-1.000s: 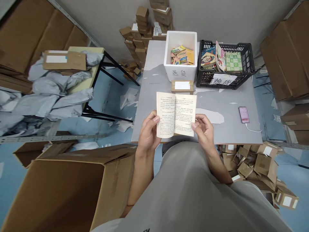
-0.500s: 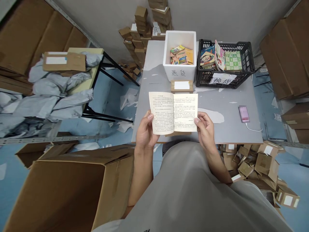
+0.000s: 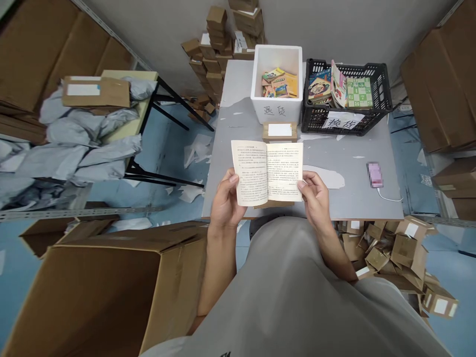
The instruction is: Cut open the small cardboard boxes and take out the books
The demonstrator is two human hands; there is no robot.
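An open book [image 3: 267, 173] with printed text on both pages is held up over the front of the grey table [image 3: 238, 119]. My left hand [image 3: 226, 201] grips its left edge, thumb on the page and fingers behind. The right edge is pinched by my right hand [image 3: 315, 196], thumb on top. The book's cover faces away and is hidden. Below the book, part of a brown cardboard piece shows at the table's front edge. Just beyond the book lies a small cardboard box [image 3: 279, 131] with a white label.
A white foam box [image 3: 277, 106] and a black plastic crate [image 3: 345, 126], both holding books, stand at the table's back. A pink phone [image 3: 375, 174] with a cable lies right. An open carton [image 3: 182, 282] stands at left front; small boxes [image 3: 407, 248] pile up at right.
Both hands still hold the book open. The right page's edge and my right hand have come slightly inward, and the view has shifted a little.
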